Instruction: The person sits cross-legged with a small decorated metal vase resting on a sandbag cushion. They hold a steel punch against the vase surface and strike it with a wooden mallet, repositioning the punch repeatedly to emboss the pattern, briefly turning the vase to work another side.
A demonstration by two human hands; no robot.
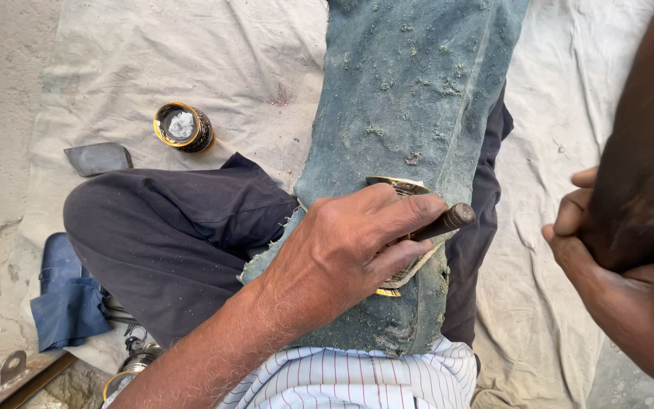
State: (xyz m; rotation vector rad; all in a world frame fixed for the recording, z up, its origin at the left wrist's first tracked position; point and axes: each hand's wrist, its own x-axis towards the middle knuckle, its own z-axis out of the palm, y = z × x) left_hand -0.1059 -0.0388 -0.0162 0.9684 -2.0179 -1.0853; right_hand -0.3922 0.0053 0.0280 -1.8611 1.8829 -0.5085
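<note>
**Left hand pins a metal piece on the padded knee**

While I watch from the head view, my left hand (357,242) has its fingers (410,216) closed around a dark-handled tool (448,221), pressing down on a flat gold-rimmed metal piece (399,185). That piece lies on the worn blue-green pad (403,98) draped over my knee, near the pad's lower end. At the right edge, my right hand (607,265) has its fingers wrapped around a dark wooden block (645,174), raised close to the camera and apart from the pad. Beneath the pad are my dark trousers (168,235). Farther out, on the pale cloth (251,60) spread over the floor, sits a small gold-rimmed round tin (183,126), with a flat grey slab (98,157) just beside it.
</note>
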